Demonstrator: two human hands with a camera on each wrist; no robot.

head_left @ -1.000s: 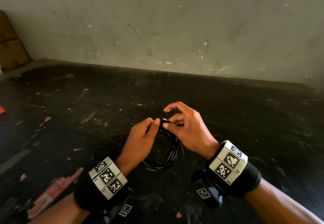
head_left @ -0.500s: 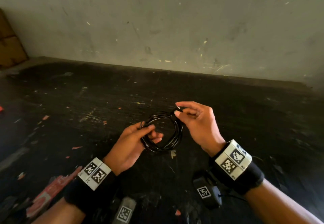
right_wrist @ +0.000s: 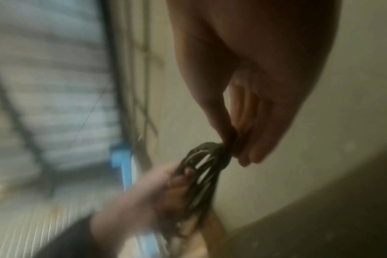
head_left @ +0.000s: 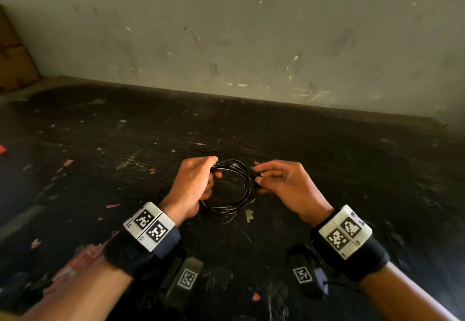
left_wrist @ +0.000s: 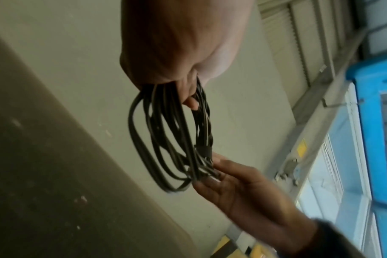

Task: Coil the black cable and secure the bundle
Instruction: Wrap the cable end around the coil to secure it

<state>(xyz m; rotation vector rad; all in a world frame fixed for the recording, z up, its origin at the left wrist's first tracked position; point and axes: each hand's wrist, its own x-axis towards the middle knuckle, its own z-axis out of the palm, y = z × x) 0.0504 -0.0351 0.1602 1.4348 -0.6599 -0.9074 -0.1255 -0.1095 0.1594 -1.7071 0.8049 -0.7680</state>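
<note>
Hands (head_left: 193,185) (head_left: 286,185) grip black cable (head_left: 236,205) coil, right seemingly pinching.

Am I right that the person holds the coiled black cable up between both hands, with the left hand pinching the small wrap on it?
Not quite: the right hand pinches the wrap; the left hand grips the cable on its opposite side. The head view shows it.

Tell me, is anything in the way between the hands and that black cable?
Nothing visible: the left hand grips one side of the black cable coil and the right hand pinches the opposite side.
</note>
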